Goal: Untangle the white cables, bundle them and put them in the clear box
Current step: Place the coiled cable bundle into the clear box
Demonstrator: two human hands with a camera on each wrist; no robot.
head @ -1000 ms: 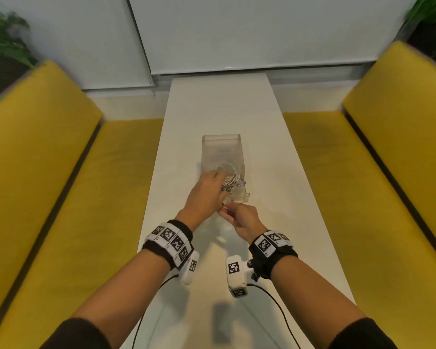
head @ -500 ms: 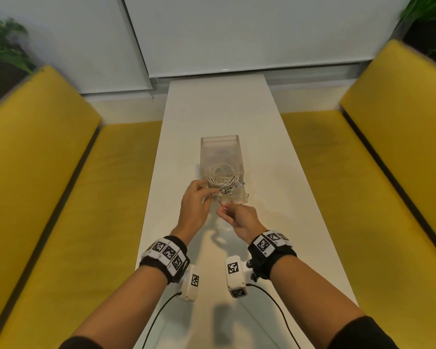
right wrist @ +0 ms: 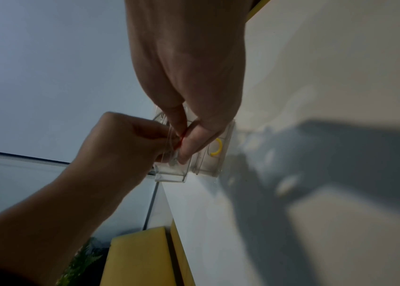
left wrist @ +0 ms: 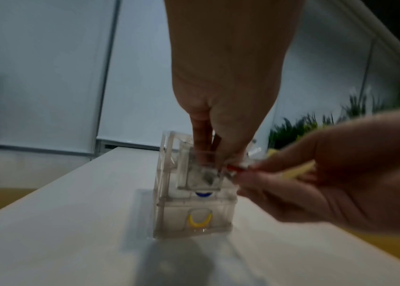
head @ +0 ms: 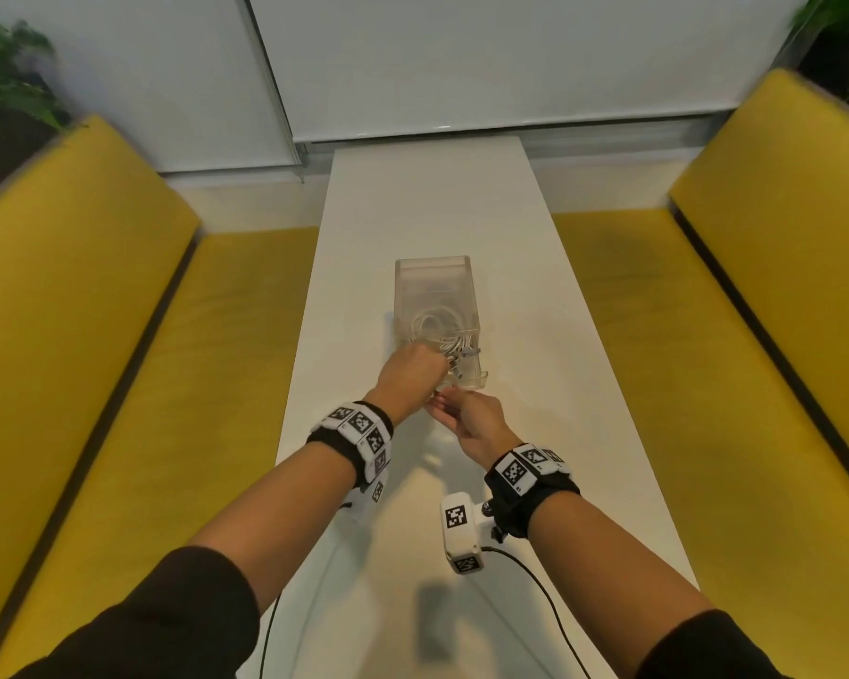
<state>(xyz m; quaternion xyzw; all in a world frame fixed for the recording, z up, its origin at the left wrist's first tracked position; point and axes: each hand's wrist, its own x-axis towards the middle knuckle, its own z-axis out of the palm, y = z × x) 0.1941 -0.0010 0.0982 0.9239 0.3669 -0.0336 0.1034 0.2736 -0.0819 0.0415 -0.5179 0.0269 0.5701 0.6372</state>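
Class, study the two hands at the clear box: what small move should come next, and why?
Probably the left hand should press the coiled white cables deeper into the clear plastic box, since metal plugs stick out at its near end, where the right hand pinches something small and red.

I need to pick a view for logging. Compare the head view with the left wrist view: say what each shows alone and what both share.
Head only: coiled cables inside the box, yellow benches on both sides, both wristbands.
Left wrist only: a yellow band and a blue one low in the box's near end, a red band at the fingertips.
Both: left hand, right hand, box, table.
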